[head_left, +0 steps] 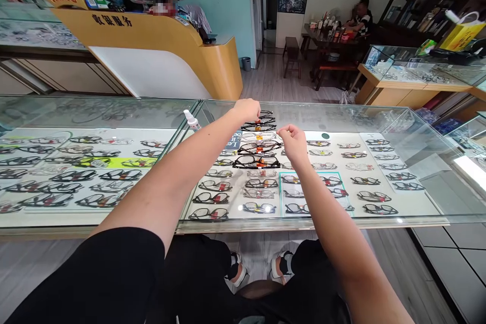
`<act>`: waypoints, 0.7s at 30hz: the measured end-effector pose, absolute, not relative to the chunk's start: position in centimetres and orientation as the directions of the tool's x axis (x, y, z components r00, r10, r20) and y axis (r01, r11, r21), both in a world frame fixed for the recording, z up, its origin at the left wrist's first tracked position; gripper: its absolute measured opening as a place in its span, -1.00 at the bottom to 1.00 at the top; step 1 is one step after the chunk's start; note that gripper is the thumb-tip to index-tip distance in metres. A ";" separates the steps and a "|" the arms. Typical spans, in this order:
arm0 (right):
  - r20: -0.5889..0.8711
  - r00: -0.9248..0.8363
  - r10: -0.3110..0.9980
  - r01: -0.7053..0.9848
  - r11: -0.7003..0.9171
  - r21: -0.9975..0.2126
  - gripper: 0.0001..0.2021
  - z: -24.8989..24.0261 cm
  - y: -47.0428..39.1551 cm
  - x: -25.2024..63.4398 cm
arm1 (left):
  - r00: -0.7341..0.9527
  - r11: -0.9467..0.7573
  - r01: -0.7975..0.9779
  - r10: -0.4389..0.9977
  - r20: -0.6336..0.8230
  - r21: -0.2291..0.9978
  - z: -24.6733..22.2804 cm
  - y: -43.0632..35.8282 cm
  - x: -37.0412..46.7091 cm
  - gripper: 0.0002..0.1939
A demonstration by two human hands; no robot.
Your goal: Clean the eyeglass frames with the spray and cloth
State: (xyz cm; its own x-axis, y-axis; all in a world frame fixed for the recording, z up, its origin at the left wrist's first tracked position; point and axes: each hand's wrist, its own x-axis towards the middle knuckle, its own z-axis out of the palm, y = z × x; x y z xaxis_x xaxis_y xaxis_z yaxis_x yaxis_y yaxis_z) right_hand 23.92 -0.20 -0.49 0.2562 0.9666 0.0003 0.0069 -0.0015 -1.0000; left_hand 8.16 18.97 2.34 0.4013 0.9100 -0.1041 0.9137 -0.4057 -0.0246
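Note:
A column of eyeglasses (258,161) lies on top of the glass display counter (322,117), most with dark frames and red or orange tags. At the far end of this column, my left hand (246,111) is closed, with its fingertips against or just beside the farthest frames. What it grips, if anything, is hidden. My right hand (294,143) is pinched beside the right ends of the middle pairs, close to a clear-framed pair (259,136). Whether a thin part sits between its fingers cannot be made out.
Rows of eyeglasses (374,196) lie inside the counter under the glass. A white spray bottle (192,120) stands left of the column. Beyond are a wooden reception desk (152,35), a person (360,16) at a dark table, and another showcase (417,68) at right.

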 end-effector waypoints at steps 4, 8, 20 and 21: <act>0.016 0.206 0.978 -0.033 0.024 -0.999 -0.87 -0.6 -0.1 23.8 | 0.399 -0.400 0.916 0.912 -0.100 0.009 1.5 19.4 7.9 -0.69; 0.051 0.200 0.978 0.010 0.050 -0.999 -0.83 -0.9 0.0 23.8 | 0.391 -0.388 0.920 0.918 -0.065 0.050 1.5 19.3 7.5 -0.68; 0.103 0.224 0.969 0.088 0.085 -0.992 -0.80 -1.8 0.7 24.2 | 0.363 -0.367 0.808 0.926 0.101 0.460 3.8 15.8 4.7 -0.82; 0.101 0.225 0.969 0.080 0.085 -0.993 -0.80 -1.8 0.7 24.3 | 0.348 -0.351 0.749 0.930 0.116 0.562 3.8 14.8 4.3 -0.79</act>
State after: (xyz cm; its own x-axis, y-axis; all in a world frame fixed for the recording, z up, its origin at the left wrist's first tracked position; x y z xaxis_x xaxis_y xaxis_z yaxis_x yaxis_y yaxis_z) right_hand 24.30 0.71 -1.78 0.2250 0.9691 0.1009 0.0804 0.0848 -0.9931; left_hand 4.35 14.84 3.81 0.3483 0.9302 0.1160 0.7492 -0.3506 0.5620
